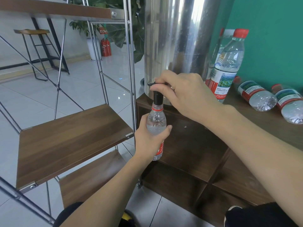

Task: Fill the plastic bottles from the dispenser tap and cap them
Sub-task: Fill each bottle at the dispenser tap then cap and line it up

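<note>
clear ribbed bottle, black tap, steel drum

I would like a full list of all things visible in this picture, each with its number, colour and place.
dispenser: one, shiny steel, standing on the cabinet top
tap: one, black, low on the dispenser front, its spout at the mouth of the held bottle
held bottle: one, clear with red neck ring, uncapped, under the tap
capped bottles: one upright right of the dispenser, two lying further right; clear, red caps
cabinet: one, dark brown wood, open compartments
shelf rack: one, steel frame, brown boards, at left
stool: one, black legs, far left
fire extinguishers: two, red, on the floor behind
left hand: grip around the held bottle
right hand: fingers on the tap lever
</note>
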A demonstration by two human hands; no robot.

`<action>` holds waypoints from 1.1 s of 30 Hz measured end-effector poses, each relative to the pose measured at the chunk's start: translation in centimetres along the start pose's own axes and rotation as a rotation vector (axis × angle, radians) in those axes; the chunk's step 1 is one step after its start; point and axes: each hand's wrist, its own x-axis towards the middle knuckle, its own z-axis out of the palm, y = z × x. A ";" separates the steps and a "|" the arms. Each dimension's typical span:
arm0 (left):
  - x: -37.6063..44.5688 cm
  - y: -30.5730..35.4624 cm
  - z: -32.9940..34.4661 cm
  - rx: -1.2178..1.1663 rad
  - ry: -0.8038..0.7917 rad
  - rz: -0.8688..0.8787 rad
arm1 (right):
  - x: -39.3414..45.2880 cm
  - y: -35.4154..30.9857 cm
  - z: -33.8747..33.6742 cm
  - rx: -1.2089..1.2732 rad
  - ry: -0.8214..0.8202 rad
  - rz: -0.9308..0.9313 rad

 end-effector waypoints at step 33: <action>-0.5 -0.2 0.1 0.008 -0.019 -0.009 | -6.6 3.7 -1.3 0.040 -0.004 0.721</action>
